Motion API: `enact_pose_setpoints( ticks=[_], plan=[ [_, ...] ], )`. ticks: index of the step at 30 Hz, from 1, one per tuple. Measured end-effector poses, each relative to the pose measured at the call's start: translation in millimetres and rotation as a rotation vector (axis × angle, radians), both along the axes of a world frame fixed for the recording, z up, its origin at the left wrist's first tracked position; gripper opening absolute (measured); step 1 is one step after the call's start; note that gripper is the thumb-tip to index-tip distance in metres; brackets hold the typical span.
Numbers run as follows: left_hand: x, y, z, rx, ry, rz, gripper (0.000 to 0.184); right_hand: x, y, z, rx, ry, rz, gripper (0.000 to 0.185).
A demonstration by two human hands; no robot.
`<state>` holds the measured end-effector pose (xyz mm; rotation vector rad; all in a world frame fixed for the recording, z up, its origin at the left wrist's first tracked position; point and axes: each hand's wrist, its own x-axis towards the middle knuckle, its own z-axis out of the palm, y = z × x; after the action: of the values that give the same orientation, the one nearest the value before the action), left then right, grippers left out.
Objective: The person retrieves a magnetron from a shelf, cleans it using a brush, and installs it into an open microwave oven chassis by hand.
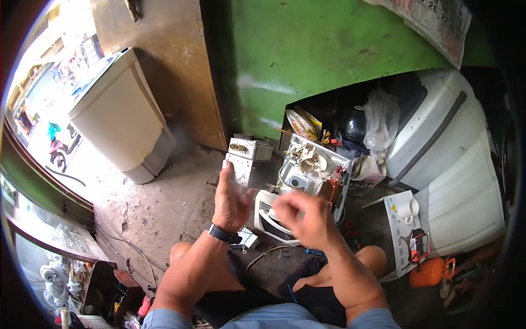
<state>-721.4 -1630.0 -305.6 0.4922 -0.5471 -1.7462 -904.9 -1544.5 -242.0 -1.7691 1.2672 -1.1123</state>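
My left hand (233, 203), with a black watch on the wrist, is raised over the floor with its thumb up and apart from the fingers. Nothing shows clearly in it, though its fingertips are blurred. Motion smears my right hand (304, 215), whose fingers look bent; whether it holds anything cannot be made out. Below and between the hands lies a white plastic frame (261, 205), partly covered by the right hand. Just beyond is an opened appliance chassis (296, 182) with a fan, red wires and a motor-like part. A perforated metal box (241, 167) stands behind my left hand.
A tall white appliance (118, 115) stands by the doorway at left. To the right are a large white panel (452, 181), a white mug (408, 208) on a printed box (395, 233), and an orange container (430, 272). A cable (263, 253) crosses the floor (175, 203).
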Motion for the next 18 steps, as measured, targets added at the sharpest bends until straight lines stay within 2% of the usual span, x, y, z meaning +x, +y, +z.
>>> enact_pose_setpoints(
  ticks=[2, 6, 10, 12, 14, 16, 18],
  plan=[
    [-5, 1, -4, -0.027, 0.011, -0.031, 0.050, 7, -25, 2, -0.309, 0.095, -0.319, 0.015],
    [-13, 5, -5, -0.019, -0.004, 0.010, 0.050, 12, -58, -31, -0.385, 0.091, -0.394, 0.019],
    [-19, -2, -24, -0.056, -0.029, 0.067, 0.046, 15, -65, -50, -0.283, 0.119, -0.420, 0.020],
    [-18, -2, -25, -0.046, -0.027, 0.082, 0.048, 15, -66, -50, 0.092, -0.199, -0.330, 0.019],
    [-20, -2, -22, -0.042, -0.023, 0.098, 0.052, 12, -70, -60, 0.102, -0.271, -0.289, 0.020],
    [-24, -2, -19, -0.036, -0.088, 0.158, 0.058, 14, -72, -70, 0.125, -0.520, -0.272, 0.018],
    [-27, -1, -17, -0.041, -0.080, 0.164, 0.061, 13, -75, -77, 0.162, -0.546, -0.281, 0.016]
  ],
)
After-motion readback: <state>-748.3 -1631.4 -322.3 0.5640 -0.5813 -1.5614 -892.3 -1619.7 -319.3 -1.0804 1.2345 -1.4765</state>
